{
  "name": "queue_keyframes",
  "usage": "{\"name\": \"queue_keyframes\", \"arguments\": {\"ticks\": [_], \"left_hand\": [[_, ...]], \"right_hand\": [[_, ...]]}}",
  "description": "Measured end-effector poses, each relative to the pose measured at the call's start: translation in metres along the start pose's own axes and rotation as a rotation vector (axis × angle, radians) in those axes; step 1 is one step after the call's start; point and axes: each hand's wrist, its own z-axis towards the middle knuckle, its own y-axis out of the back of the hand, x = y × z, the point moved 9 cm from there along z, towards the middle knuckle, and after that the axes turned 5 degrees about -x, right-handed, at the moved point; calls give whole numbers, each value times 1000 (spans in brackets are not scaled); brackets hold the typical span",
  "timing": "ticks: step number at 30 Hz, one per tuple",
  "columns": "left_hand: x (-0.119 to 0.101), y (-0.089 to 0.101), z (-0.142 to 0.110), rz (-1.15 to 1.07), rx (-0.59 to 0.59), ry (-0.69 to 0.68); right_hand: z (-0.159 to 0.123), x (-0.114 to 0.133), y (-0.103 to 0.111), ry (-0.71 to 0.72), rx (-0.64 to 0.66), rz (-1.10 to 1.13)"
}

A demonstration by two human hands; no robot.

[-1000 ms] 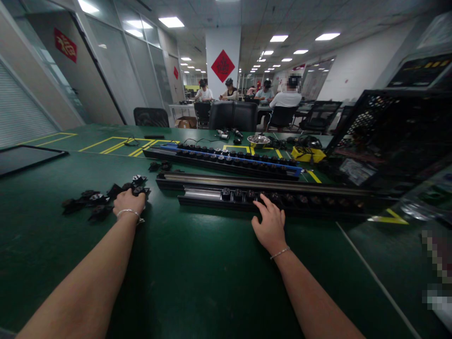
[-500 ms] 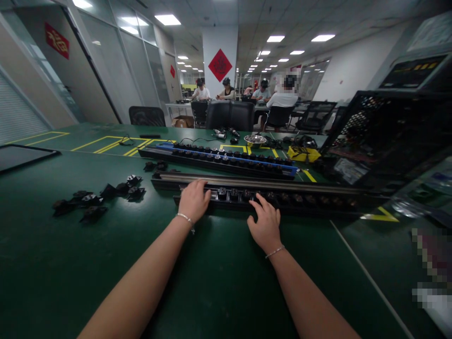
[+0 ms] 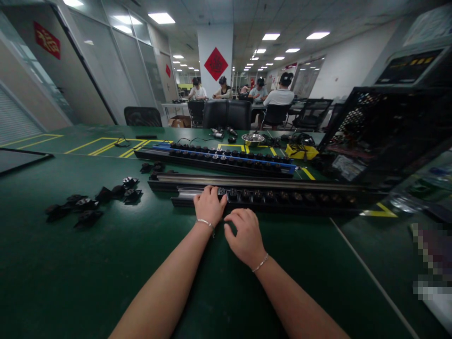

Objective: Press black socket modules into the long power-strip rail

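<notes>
My left hand lies on the near black rail, close to its bare silver left end, with the fingers curled down over the channel. What is under them is hidden. My right hand sits right beside it at the rail's front edge, fingers curled in and the thumb towards the left hand. The rail carries a row of black socket modules to the right of my hands. A loose pile of the same black modules lies on the green table to the left.
Two more long rails lie behind, a plain one and a blue-edged one full of sockets. A black mesh crate stands at the right. A yellow box and a metal bowl sit farther back. People sit at a far table.
My left hand left the pile of modules and went right to the rail's left end. My right hand slid left along the rail and curled up beside it.
</notes>
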Motion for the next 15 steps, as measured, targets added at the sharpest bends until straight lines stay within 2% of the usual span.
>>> {"name": "queue_keyframes", "arguments": {"ticks": [2,4,15], "left_hand": [[0,0,1,-2,3,17],[-1,0,1,-15,-1,14],[-1,-1,3,-87,-1,-17]], "right_hand": [[-4,20,-12,81,107,107],[-7,27,-19,91,150,140],[-9,15,-46,-77,235,9]]}}
